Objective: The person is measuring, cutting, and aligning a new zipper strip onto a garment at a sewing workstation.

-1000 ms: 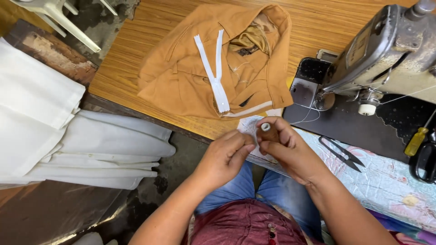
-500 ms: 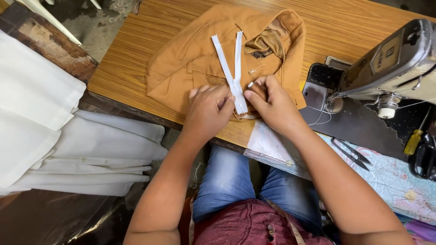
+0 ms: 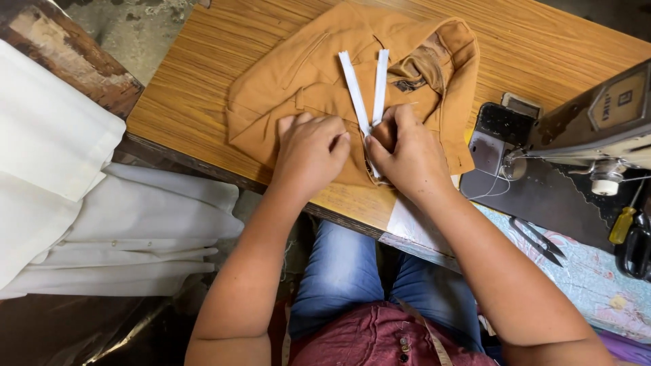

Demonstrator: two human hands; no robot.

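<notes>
Head view: one folded tan garment lies on the wooden counter, near its front edge. Two white strips lie on top of it, spread apart at the far end and meeting in a narrow V at the near end, just between the two hands. The left hand rests palm down on the garment, fingers curled loosely, pressing the cloth just left of the strips; it grips nothing that shows. The right hand sits beside it, thumb and fingertips drawn together at the meeting point of the strips, apparently pinching them, though the fingers hide the contact itself.

To the right stands one sewing machine with white thread trailing from it. On the patterned cloth nearby lie one pair of thread snips, one yellow-handled screwdriver and one pair of black scissors. A stack of white fabric lies off the counter to the left.
</notes>
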